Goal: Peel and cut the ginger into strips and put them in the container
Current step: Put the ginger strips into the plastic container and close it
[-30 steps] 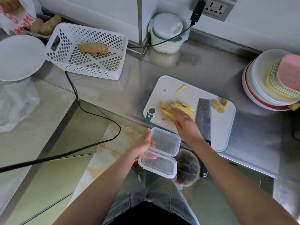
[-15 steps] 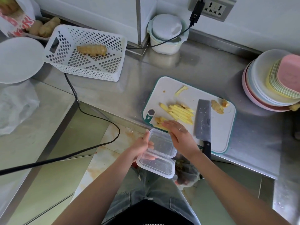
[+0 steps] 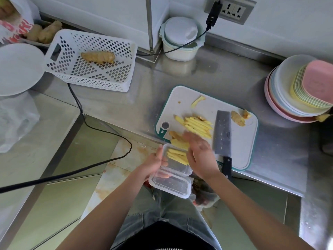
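Fingers [image 3: 163, 175] of our left hand [image 3: 153, 164] grip the clear container [image 3: 177, 169] at the counter's edge, its hinged lid [image 3: 170, 184] hanging open toward us. Our right hand [image 3: 201, 156], motion-blurred with fingers straight, sweeps pale yellow ginger strips [image 3: 177, 156] into it. More cut strips [image 3: 197, 126] lie on the white cutting board [image 3: 239, 152], hemmed in by a cleaver [image 3: 222, 131] just beside them. Peel scraps [image 3: 237, 118] sit beyond the blade. Farther back, an unpeeled ginger root [image 3: 98, 57] rests in a white basket [image 3: 108, 82].
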